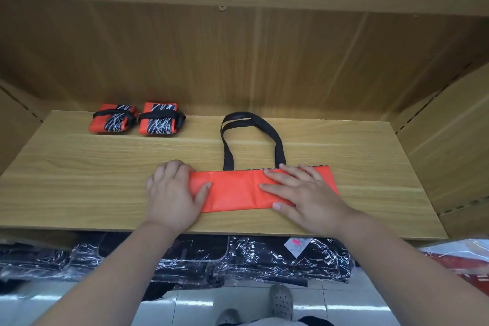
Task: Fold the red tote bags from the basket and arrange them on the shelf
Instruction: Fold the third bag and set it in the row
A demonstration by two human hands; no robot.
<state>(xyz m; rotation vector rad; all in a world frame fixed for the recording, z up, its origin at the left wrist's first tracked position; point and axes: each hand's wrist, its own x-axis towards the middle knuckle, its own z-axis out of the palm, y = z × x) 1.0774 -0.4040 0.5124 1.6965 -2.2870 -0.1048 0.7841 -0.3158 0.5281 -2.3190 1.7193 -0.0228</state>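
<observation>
1. Locate the work. The red tote bag (238, 190) lies on the shelf board (105, 180), near the front edge and around its middle. It is folded down to a long, narrow strip. Its black handles (277, 140) trail toward the far side.
2. Check the hands. The left hand (172, 193) grips the strip's left end, with the fingers curled over the end and the thumb on top. The right hand (304, 193) lies flat with the fingers spread, pressing the right part of the strip onto the board.
3. Judged step: fold the strip across its length into a compact packet.
4. Keep the right palm down as an anchor. This thin, slick cloth likely slides on the smooth board if released.
5. Lift the left end only slightly and carry it rightward. Match the near and far edges before creasing.
6. Smooth each crease outward from the centre to push out trapped air.
7. Leave the handles free. The first bundle (113, 120) and the second bundle (160, 120), at the far left, each have a black strap wrapped around them. The handles probably serve as that tie.
8. Place the finished packet just right of the second bundle, in line with it.
</observation>
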